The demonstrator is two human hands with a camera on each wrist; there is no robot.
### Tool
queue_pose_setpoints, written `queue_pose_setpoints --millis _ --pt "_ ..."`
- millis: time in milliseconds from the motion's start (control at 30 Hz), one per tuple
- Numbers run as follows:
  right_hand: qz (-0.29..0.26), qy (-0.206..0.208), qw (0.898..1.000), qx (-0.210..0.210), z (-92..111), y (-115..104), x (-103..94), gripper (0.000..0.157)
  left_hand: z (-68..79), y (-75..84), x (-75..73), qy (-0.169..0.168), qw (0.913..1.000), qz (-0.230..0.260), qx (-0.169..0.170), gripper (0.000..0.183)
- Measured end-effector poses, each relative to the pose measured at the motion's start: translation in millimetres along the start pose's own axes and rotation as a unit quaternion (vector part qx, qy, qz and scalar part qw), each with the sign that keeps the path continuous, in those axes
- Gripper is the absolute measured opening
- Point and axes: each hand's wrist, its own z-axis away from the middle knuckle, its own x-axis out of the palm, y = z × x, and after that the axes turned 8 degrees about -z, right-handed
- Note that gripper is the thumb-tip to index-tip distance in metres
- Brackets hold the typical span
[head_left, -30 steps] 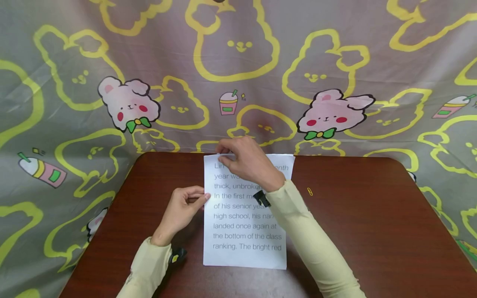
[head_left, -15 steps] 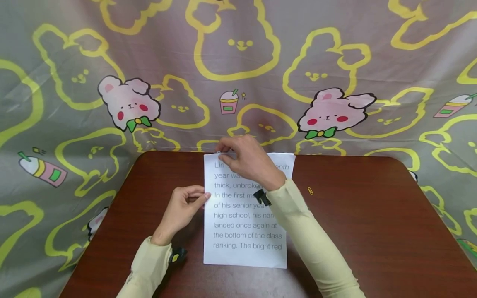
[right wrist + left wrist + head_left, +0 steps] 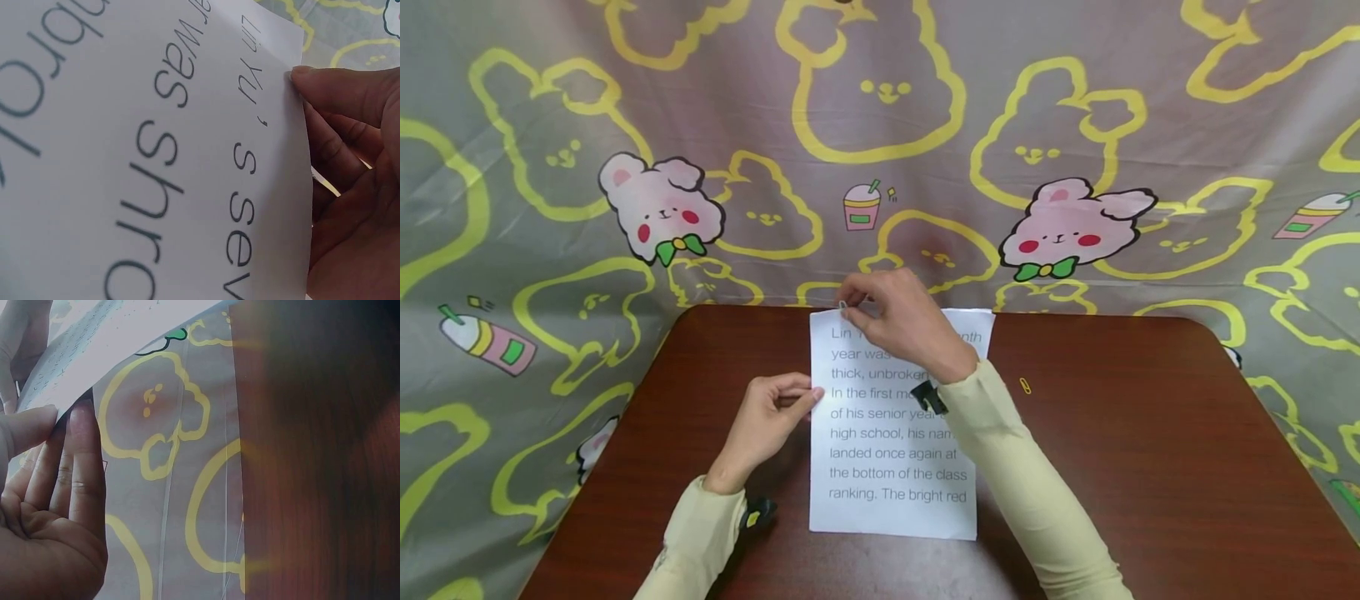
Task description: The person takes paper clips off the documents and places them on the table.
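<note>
A white sheet of paper [image 3: 895, 517] with large printed text is held up over the table, facing the head camera. My left hand [image 3: 773, 421] pinches its left edge; in the left wrist view the thumb [image 3: 31, 428] lies on the printed side and the fingers are behind. At the top edge, left of the middle, my right hand [image 3: 898, 321] pinches the paper between thumb and fingers. A small pale wire loop, like a paper clip [image 3: 842, 305], peeks out at those fingertips, mostly hidden by them. The right hand and wrist cover part of the upper lines.
A yellow paper clip [image 3: 1025, 386] lies on the dark brown wooden table [image 3: 1150, 467], right of the paper. Behind the table hangs a grey curtain [image 3: 925, 92] with cartoon bears and drink cups. Small black devices [image 3: 929, 398] sit on both wrists.
My right hand has shifted very slightly up and right at the paper's top edge, and more of the small wire loop shows. The left hand keeps its place.
</note>
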Motion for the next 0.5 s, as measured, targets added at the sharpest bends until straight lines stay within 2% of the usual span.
queue_pose_setpoints --millis 500 --pt "-0.018 0.054 0.997 -0.060 1.7 2.4 -6.2 0.008 1.1 1.1 -0.2 0.001 1.0000 -0.007 -0.004 0.013"
